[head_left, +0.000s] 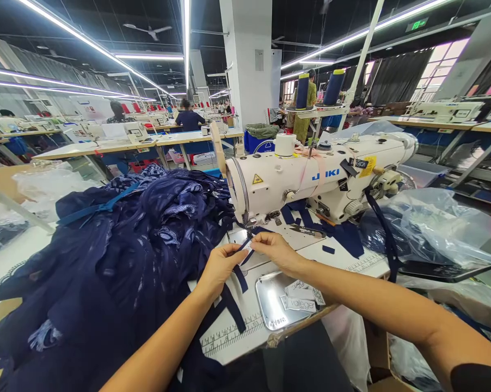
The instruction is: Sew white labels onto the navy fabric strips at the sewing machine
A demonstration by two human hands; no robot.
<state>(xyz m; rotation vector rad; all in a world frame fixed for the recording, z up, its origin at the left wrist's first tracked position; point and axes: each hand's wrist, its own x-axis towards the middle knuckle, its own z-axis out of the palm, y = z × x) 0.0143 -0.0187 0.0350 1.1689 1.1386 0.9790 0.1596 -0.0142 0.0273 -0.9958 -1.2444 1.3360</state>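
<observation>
My left hand (221, 267) and my right hand (276, 251) meet just in front of the needle of a white sewing machine (314, 177). Both hands are closed in a pinch on a narrow navy fabric strip (240, 276) with a small white label at its top end. The strip hangs down from my fingers across the white sewing table (229, 332). A big heap of navy patterned garments (118, 256) lies directly left of my left hand.
A metal tray (272, 307) with several white brand labels sits by my right wrist. Scissors (306, 230) and navy scraps lie under the machine arm. Clear plastic bags (433, 223) lie at right. Two navy thread cones (333, 87) stand behind. Other workers sit at distant tables.
</observation>
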